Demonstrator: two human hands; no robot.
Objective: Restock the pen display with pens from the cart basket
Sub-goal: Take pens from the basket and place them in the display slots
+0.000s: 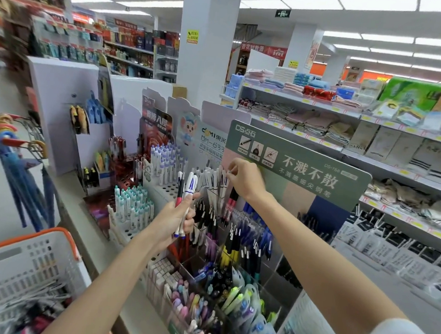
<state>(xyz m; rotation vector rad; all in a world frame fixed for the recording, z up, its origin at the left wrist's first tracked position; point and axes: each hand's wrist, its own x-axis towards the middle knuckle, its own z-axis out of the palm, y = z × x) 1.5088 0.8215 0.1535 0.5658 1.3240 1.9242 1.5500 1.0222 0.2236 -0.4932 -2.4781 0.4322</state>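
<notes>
Now, your cart basket [33, 247] sits low at the left, beside the counter. Your left hand [175, 217] grips a small bunch of pens [189, 188] upright before the pen display [169, 189]. Your right hand [244, 179] pinches the top of a white pen [223, 186] standing in that display, in front of the green sign [318, 173].

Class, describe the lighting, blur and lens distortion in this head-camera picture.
Head view: white ceiling strip lights give even light, no hard shadows; the red shelves at far left are motion-blurred; the wide lens bends the grey towel shelving; the left hand gripping white pens is sharp.
</notes>
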